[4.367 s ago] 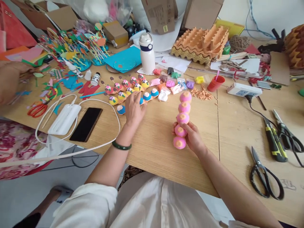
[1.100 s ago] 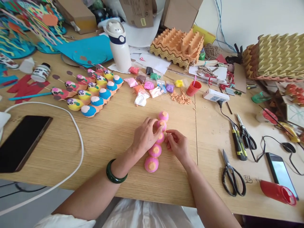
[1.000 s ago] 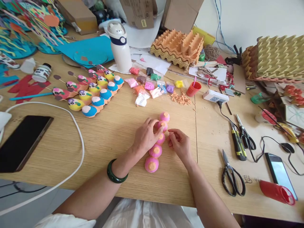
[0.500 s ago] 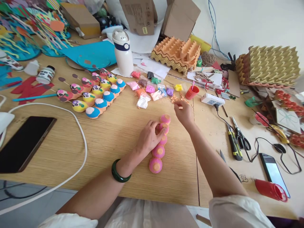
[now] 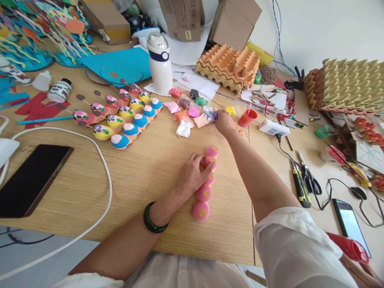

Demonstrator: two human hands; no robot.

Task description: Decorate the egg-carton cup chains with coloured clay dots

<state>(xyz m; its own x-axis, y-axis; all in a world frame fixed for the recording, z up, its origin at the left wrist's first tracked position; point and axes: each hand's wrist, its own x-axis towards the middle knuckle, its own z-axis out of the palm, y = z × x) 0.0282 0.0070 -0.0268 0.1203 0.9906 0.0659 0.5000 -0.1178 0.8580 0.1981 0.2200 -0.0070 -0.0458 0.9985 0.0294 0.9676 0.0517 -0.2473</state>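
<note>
Lying on the table (image 5: 168, 232), the row of pink domes (image 5: 205, 194) is staying in the left hand (image 5: 193, 172), whose thumb and fingers are closing around the dome second from its far end. Three domes are trailing from that grip toward the body. The right hand (image 5: 225, 122) is no longer working beside the row: it has been passing the orange shavings (image 5: 239, 129) and is now reaching the purple clay packet (image 5: 216, 115), well beyond the grip. Whether its fingers are pinching the packet, I cannot tell. This seems to be leaving the left hand steadying the row alone, with work on the domes pausing. Farther out, the white packet (image 5: 184, 129) is lying beyond the grip, slightly left; the red cup (image 5: 248, 118) is standing beyond it, to the right. The blue-topped row (image 5: 139, 121) is sitting left of the grip and farther away, alongside the yellow row (image 5: 125, 114).
</note>
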